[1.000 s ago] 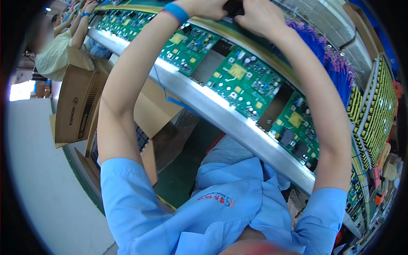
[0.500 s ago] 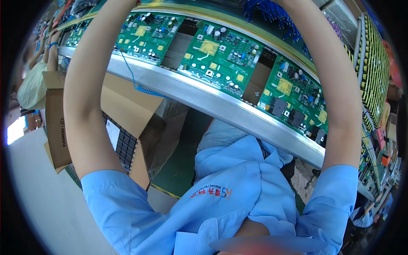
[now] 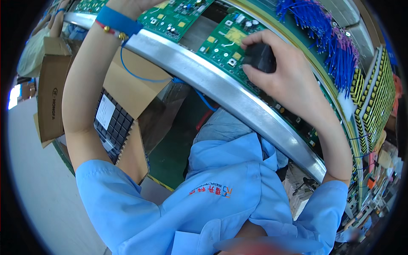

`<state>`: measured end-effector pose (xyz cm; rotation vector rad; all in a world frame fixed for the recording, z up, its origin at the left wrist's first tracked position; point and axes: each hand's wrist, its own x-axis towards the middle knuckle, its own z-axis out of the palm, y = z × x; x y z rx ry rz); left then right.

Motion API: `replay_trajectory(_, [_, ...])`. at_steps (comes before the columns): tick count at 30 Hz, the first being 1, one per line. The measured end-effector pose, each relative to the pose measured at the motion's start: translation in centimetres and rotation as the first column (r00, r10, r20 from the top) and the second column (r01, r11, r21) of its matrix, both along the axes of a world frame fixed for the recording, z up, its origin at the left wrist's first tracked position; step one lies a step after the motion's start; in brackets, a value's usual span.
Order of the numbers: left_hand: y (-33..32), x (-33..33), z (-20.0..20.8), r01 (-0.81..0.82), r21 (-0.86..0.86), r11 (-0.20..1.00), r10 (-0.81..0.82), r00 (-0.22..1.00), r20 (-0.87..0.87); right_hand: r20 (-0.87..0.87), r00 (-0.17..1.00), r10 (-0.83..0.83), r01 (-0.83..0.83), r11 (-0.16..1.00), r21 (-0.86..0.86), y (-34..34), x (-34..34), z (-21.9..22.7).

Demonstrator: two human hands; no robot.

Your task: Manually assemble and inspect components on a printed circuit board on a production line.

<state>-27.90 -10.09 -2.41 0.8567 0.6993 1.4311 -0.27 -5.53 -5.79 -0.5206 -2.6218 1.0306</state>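
My right hand (image 3: 293,74) pinches a black block-shaped component (image 3: 262,58) between thumb and fingers. It holds this part over a green circuit board (image 3: 223,40) that carries yellow pads and small capacitors. At the top edge, my left hand (image 3: 131,6) reaches over another green circuit board (image 3: 172,21); its fingers are mostly cut off by the picture edge. Around the left wrist sit a blue wrist strap (image 3: 117,20) and a thin red bracelet with gold-coloured beads.
A metal rail (image 3: 204,76) runs along the near side of the boards. Below left, an open carton (image 3: 131,85) holds a tray of black parts (image 3: 112,123). A coiled blue cord (image 3: 178,80) hangs by the rail. Blue wire bundles (image 3: 308,25) lie at the far right.
Both hands have come down into view from beyond the top edge. My right hand now grips a black component over a board. The boards and rail appear shifted up and left.
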Motion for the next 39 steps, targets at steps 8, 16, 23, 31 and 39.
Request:
replay_trajectory(8, [-4.7,4.5,-0.8,-0.134,-0.332,0.934,-0.090,0.809,-0.580,0.104,0.994,-0.028,-0.005,0.953,0.304,-2.3,0.8,-0.7])
replay_trajectory(16, [-6.5,5.0,-0.6,-0.058,-0.037,0.998,-0.016,0.323,-0.946,0.158,0.983,-0.091,0.032,0.939,0.341,-3.5,0.5,-0.5])
replay_trajectory(23, [-6.2,5.0,-2.0,0.149,-0.060,0.987,-0.089,0.201,-0.976,0.102,0.989,-0.103,0.059,0.928,0.369,-3.3,0.8,-1.0])
replay_trajectory(31, [-5.1,5.5,-1.5,0.321,-0.052,0.946,-0.080,0.074,-0.994,0.067,0.992,-0.110,0.075,0.915,0.396,-3.7,1.2,-1.3])
replay_trajectory(39, [-3.7,5.9,-0.9,0.465,-0.118,0.877,-0.054,-0.148,-0.987,0.092,0.989,-0.118,0.071,0.912,0.403,-3.6,1.5,-1.2])
